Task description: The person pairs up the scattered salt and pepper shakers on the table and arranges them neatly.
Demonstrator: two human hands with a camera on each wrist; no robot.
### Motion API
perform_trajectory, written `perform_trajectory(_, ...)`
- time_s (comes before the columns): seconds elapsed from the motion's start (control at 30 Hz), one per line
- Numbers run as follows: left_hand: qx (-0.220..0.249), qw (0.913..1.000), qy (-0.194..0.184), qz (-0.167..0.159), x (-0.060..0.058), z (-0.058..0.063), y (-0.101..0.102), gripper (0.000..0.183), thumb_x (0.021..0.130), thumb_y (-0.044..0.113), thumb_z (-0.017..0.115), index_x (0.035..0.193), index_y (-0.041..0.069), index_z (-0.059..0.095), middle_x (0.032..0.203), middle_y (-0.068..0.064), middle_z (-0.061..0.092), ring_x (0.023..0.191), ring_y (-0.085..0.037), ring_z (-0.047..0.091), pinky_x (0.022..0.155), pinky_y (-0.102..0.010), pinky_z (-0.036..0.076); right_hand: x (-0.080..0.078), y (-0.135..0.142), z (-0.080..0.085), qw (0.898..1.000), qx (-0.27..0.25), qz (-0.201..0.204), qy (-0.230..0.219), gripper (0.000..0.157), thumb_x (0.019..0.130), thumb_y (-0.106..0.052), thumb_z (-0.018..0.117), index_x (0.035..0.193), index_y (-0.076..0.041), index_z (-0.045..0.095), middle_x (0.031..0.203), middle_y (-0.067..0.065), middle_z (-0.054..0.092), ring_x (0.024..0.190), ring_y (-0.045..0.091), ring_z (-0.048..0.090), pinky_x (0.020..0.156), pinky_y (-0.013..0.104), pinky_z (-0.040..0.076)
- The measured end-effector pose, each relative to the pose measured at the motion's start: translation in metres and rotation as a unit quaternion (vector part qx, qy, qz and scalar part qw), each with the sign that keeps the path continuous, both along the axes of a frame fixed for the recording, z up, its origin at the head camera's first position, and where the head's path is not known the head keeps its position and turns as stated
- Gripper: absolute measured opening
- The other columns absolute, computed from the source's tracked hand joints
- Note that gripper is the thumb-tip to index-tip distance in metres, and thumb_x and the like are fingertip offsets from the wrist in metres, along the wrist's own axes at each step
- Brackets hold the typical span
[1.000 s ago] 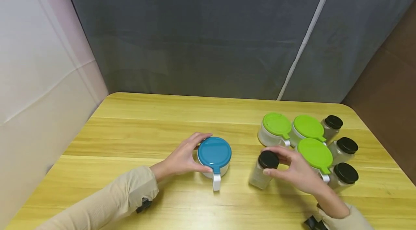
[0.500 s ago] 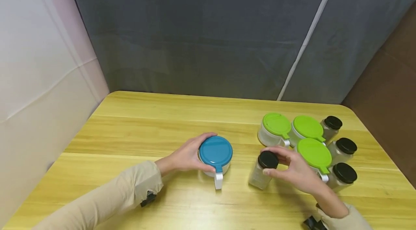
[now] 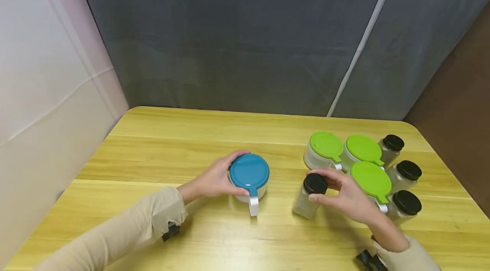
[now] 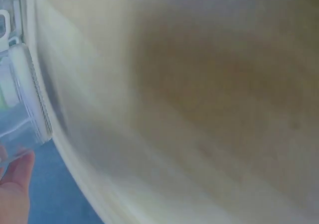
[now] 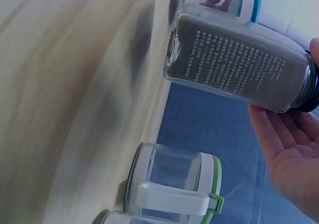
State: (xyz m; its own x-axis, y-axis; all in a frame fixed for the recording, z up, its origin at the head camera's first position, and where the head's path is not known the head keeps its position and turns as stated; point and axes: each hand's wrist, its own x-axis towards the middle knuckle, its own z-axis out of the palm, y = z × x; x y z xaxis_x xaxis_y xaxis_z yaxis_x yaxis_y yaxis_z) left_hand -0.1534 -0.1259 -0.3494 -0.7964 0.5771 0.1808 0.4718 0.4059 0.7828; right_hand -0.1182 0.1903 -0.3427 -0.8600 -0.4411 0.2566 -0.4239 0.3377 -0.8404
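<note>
A round seasoning jar with a blue lid (image 3: 249, 172) and a white handle is held at its left side by my left hand (image 3: 216, 177), thumb near the handle and fingers round the back. In the left wrist view the clear jar (image 4: 20, 99) shows only partly, at the left edge. My right hand (image 3: 350, 198) grips a clear spice bottle (image 3: 305, 203) near its black cap, to the right of the blue-lidded jar. The right wrist view shows this bottle (image 5: 234, 59) with dark contents and printed white text. Whether either base touches the table is hard to tell.
Three green-lidded jars (image 3: 325, 145) stand close together at the right of the wooden table (image 3: 172, 147). Three black-capped bottles (image 3: 408, 170) line up beyond them, near the right edge. A dark cloth (image 3: 229, 41) hangs behind the table.
The blue-lidded jar and my left hand have shifted slightly left and away from me. My right hand and the spice bottle have risen very slightly in the view, with the grip unchanged.
</note>
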Motion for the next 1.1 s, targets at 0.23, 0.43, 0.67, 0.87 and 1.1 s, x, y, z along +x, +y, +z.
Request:
perform_trajectory(0.23, -0.004, 0.9998, 0.016, 0.010, -0.020, -0.007, -0.018, 0.093, 0.059, 0.036, 0.081, 0.133, 0.008, 0.032, 0.124, -0.007, 0.046, 0.108, -0.021, 0.046, 0.088, -0.038, 0.039, -0.005, -0.003, 0.003, 1.000, -0.002, 0.002, 0.008, 0.043, 0.073, -0.007, 0.072, 0.112, -0.002, 0.056, 0.105, 0.006, 0.058, 0.092, 0.015, 0.057, 0.079, 0.024, 0.045)
perform_trajectory(0.43, -0.011, 0.9997, 0.022, -0.001, -0.028, 0.003, -0.033, 0.090, 0.060, 0.034, 0.081, 0.133, 0.010, 0.033, 0.122, -0.007, 0.047, 0.107, -0.021, 0.046, 0.087, -0.039, 0.040, -0.013, -0.006, 0.008, 1.000, 0.001, 0.003, 0.007, 0.041, 0.073, -0.008, 0.072, 0.111, -0.003, 0.057, 0.105, 0.008, 0.057, 0.089, 0.015, 0.057, 0.075, 0.026, 0.047)
perform_trajectory(0.67, -0.020, 0.9993, 0.027, -0.016, -0.037, 0.009, -0.048, 0.087, 0.061, 0.029, 0.081, 0.132, 0.010, 0.034, 0.122, -0.008, 0.048, 0.107, -0.021, 0.047, 0.086, -0.038, 0.040, -0.024, -0.016, 0.013, 1.000, 0.021, 0.001, 0.004, 0.042, 0.074, -0.015, 0.072, 0.112, -0.007, 0.057, 0.103, 0.004, 0.058, 0.091, 0.015, 0.057, 0.078, 0.028, 0.046)
perform_trajectory(0.87, -0.032, 0.9987, 0.037, -0.011, -0.045, 0.012, -0.062, 0.085, 0.062, 0.026, 0.081, 0.131, 0.008, 0.035, 0.121, -0.011, 0.049, 0.106, -0.023, 0.048, 0.085, -0.038, 0.042, -0.036, -0.032, 0.018, 1.000, 0.022, 0.017, -0.004, 0.043, 0.073, -0.018, 0.073, 0.111, -0.006, 0.057, 0.102, 0.003, 0.057, 0.092, 0.015, 0.057, 0.080, 0.029, 0.045)
perform_trajectory(1.1, -0.039, 0.9988, 0.030, -0.001, -0.050, 0.016, -0.072, 0.085, 0.062, 0.027, 0.081, 0.131, 0.006, 0.035, 0.122, -0.012, 0.048, 0.107, -0.025, 0.047, 0.086, -0.041, 0.040, -0.049, -0.045, 0.021, 0.999, 0.020, 0.036, -0.006, 0.045, 0.073, -0.019, 0.073, 0.112, -0.006, 0.057, 0.103, 0.003, 0.057, 0.092, 0.014, 0.056, 0.080, 0.028, 0.045)
